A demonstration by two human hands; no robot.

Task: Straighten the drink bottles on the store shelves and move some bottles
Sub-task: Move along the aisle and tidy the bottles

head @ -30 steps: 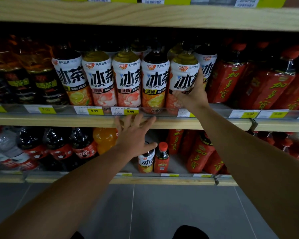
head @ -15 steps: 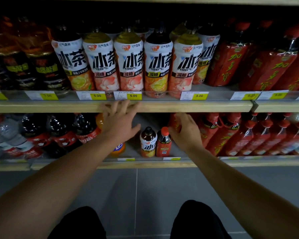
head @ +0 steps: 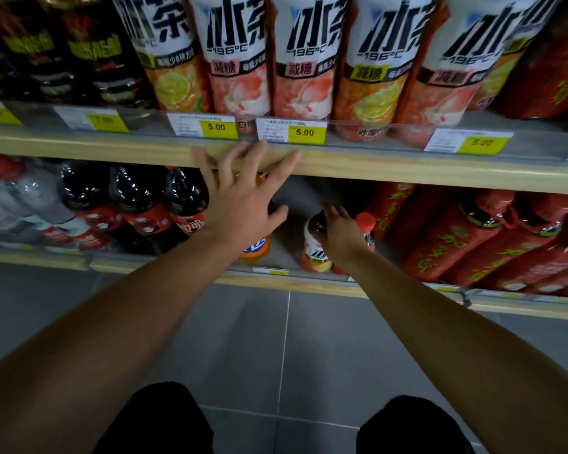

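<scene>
r hand (head: pixel 340 235) curled over top of small tea bottle (head: pixel 313 249), lower shelf (head: pixel 309 285) front edge, beside red-cap bottle (head: pixel 365 224). l hand (head: pixel 243 204) fingers spread, holding nothing. grip neck firm, lift straight up, avoid knocking neighbour.

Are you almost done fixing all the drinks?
Not yet. The iced tea bottles on the upper shelf already stand in a neat, label-forward row. Right now the right hand grips a small iced tea bottle on the lower shelf, while the left hand hangs open before an orange soda bottle. Left: placing that small bottle and the red-capped bottle beside it.
</scene>
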